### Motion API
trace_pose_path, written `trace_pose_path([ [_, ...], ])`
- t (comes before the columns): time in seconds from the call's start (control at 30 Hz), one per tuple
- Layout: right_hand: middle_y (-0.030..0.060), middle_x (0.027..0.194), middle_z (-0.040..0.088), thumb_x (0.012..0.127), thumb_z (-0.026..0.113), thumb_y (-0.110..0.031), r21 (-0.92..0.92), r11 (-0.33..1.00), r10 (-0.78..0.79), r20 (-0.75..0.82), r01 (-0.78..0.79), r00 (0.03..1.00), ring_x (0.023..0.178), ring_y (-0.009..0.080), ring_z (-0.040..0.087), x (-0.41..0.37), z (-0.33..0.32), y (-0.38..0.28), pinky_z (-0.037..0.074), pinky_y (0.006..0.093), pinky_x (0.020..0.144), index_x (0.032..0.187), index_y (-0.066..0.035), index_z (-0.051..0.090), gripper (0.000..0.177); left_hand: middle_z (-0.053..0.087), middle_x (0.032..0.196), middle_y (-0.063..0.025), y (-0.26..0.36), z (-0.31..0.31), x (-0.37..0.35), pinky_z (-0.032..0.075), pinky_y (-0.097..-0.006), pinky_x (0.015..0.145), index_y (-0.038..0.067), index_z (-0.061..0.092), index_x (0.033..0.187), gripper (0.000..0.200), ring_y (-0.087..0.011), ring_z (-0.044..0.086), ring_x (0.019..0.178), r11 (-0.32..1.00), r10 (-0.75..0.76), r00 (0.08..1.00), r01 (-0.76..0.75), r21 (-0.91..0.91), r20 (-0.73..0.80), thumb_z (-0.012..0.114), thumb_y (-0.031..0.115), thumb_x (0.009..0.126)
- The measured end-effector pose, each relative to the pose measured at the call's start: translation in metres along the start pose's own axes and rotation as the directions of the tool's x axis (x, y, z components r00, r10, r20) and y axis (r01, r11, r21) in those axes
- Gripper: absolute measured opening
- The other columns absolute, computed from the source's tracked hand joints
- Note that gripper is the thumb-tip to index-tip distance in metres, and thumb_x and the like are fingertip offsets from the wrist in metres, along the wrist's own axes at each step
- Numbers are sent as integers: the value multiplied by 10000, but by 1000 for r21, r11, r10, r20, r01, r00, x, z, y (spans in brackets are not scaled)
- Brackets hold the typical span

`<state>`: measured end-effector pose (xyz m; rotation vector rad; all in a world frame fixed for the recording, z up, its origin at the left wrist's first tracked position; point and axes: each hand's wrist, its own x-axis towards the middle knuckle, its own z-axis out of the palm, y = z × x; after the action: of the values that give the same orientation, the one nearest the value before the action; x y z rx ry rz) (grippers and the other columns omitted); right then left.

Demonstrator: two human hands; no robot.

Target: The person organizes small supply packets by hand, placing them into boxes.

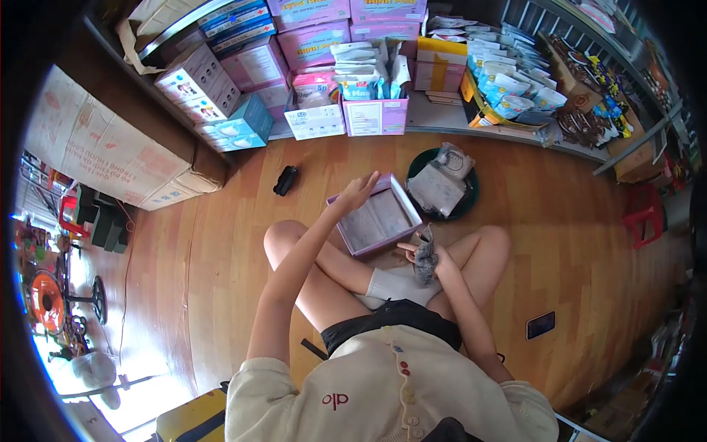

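On the wooden floor before my crossed legs lies an open pink and white box [375,219] with greyish, plastic-wrapped contents inside. My left hand [358,193] is over the box's upper left edge, fingers stretched out towards the upper right. A grey, crumpled-looking item [425,259] is in my right hand [437,259], near the box's lower right corner; some of its fingers extend left past the item. Right of the box, a dark green round basin [471,197] holds clear plastic packets [437,188].
A black object [286,180] lies left of the box, a phone [540,325] at the right. Shelves with mask boxes [374,116] and packets [508,74] line the back. A large carton [110,144] stands left, a red stool [644,215] right.
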<state>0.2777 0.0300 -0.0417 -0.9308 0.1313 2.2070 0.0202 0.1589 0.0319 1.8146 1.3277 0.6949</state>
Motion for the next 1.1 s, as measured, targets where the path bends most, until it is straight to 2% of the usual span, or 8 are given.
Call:
trace_pose_path([
  [0.1,277,1131,627,981,474,-377,-98,991,86,-24,-88,996,702,344,639,-15,5,-14,569,377,596,984,-180,513,201,606,1153,-267,17,-2,-19,434,-451,951,-11,571,1189,344,-425,569,1089,968,247,936,-248,31,-250,507,241,962],
  [0.3,262,1145,628,977,495,-374,-256,966,22,-7,-23,1000,668,296,643,-27,-26,-19,551,327,519,1043,-137,486,246,498,1355,-156,-18,10,-25,382,-404,1063,92,431,1371,732,-345,469,1260,873,156,864,-347,343,478,764,119,719],
  [0.47,240,1132,640,983,491,-325,-259,964,-71,-25,62,997,654,239,644,-62,-13,-5,522,281,491,1148,-67,488,306,434,1400,-56,-4,37,7,338,-460,1074,248,282,1441,1228,-234,429,1302,272,162,616,-779,565,771,917,204,391],
  [0.7,208,1130,649,968,534,-261,-787,466,-524,124,405,843,910,213,653,-38,-9,-10,523,307,781,1299,-16,455,419,533,1213,-38,-38,73,24,362,-433,1041,177,541,1190,557,-215,468,1234,273,166,578,-805,526,799,730,230,669],
  [0.77,219,1200,614,945,575,-262,-810,349,-577,211,472,789,1007,254,641,-25,14,-10,496,301,848,1338,2,426,496,579,1109,-30,-70,88,28,385,-421,1008,153,605,1027,268,-200,491,1189,47,443,523,-824,564,728,592,224,769],
  [0.83,262,1218,591,912,626,-316,-915,-233,-826,365,330,430,1115,352,596,-24,55,-4,471,388,933,1329,10,444,560,559,1165,-49,-60,75,29,365,-414,1025,138,555,1099,646,-214,472,1222,107,380,499,-860,499,779,745,246,490],
  [0.9,275,1257,555,891,643,-338,-897,-315,-812,424,310,402,1161,385,551,-2,59,-4,453,409,952,1345,8,432,609,540,1222,-68,-45,67,27,346,-408,1041,123,505,1170,1046,-228,453,1254,167,319,466,-885,435,825,898,268,211],
  [1.1,286,931,646,871,587,-264,-954,-259,-756,299,153,582,919,443,622,7,67,-2,486,509,818,1152,-4,558,384,552,1230,-72,-23,65,11,329,-453,1014,109,573,1109,936,-238,492,1218,261,-46,647,-727,635,761,906,278,252],
])
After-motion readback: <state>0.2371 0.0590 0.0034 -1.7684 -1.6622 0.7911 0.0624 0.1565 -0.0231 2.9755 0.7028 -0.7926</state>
